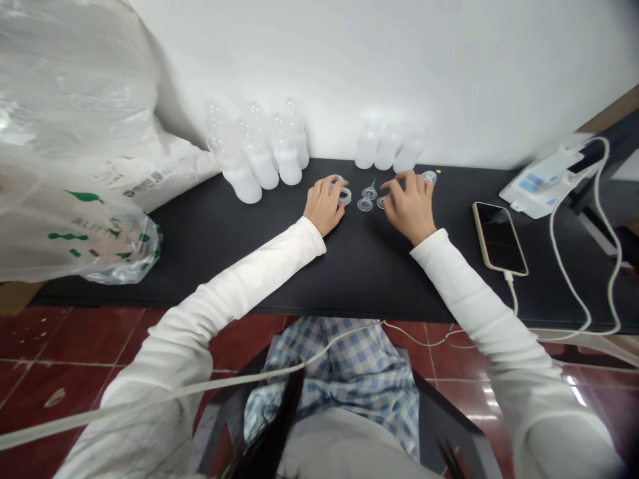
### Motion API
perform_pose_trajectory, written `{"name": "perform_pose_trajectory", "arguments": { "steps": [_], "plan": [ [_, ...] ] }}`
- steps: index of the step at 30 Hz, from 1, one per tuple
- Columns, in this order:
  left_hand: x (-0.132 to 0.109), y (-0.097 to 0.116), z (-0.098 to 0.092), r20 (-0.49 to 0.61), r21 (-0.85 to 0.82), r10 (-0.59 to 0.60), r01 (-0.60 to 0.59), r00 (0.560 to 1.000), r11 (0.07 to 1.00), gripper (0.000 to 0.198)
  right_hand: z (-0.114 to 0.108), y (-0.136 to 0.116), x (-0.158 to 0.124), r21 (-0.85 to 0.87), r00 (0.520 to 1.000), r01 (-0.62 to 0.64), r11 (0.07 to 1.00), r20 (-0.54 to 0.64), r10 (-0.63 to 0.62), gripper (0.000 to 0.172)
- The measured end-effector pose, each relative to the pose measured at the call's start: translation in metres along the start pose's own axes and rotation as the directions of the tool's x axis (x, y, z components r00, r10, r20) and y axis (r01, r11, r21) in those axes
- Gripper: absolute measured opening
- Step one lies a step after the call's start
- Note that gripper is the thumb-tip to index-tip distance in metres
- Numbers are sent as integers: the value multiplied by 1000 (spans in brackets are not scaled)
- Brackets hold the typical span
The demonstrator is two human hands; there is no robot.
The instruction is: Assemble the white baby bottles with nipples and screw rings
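Observation:
On the black table, my left hand [323, 205] curls round several white plastic rings [344, 195], its thumb at the near side and its fingers at the far side. My right hand [412, 205] hovers low over the table with bent, parted fingers. Close to its thumb and index finger lies a clear disc-shaped piece [381, 201], partly covered. Between the hands are clear soft bottle teats [369, 193], one with its tip pointing up. A clear rounded piece [429, 177] shows just beyond my right hand. Whether the right fingertips touch anything is hard to see.
Several white bottles with clear domed caps [287, 156] stand at the back left, and three uncapped-looking white bottles [385, 148] by the wall. Plastic bags [74, 219] crowd the left end. A phone [499, 238], cables and a white power strip [542, 181] occupy the right.

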State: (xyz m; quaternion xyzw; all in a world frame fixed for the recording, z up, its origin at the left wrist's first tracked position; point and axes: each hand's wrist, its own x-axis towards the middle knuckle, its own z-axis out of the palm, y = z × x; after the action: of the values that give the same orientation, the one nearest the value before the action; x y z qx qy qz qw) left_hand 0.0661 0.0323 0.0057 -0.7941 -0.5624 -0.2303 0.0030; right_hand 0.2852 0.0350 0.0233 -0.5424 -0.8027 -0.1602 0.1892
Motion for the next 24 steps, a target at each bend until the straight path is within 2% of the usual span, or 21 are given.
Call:
{"name": "perform_pose_trajectory", "arguments": {
  "steps": [3,7,12,14,16,19,22,24],
  "plan": [
    [2,-11,10,-33,-61,52,-53,998,997,62,-1,0,0,10,1000,3,1000,3,-3,33],
    [3,-23,22,-28,-111,67,-70,997,991,54,-1,-1,0,11,1000,4,1000,18,-4,33],
    [-2,-25,29,-86,-110,24,-33,996,993,51,1,-2,-1,24,1000,19,1000,17,-19,31],
    [-6,-25,27,-140,-104,22,-36,990,994,52,1,-2,-1,27,1000,18,999,19,-19,31],
    [-10,-25,20,-243,-105,-4,-22,970,994,56,0,-2,-1,23,1000,12,1000,23,-13,31],
    [-15,-30,-3,-432,-158,-154,93,889,983,67,-1,-2,-1,1,1000,-5,1000,23,5,30],
    [-18,-46,-31,-572,-261,-322,205,755,943,71,-1,-2,-1,-4,1000,-7,1000,-4,7,29],
    [-19,-61,-45,-607,-300,-408,279,682,912,81,0,-2,-1,10,1000,-2,1000,-24,3,29]
  ]
}}
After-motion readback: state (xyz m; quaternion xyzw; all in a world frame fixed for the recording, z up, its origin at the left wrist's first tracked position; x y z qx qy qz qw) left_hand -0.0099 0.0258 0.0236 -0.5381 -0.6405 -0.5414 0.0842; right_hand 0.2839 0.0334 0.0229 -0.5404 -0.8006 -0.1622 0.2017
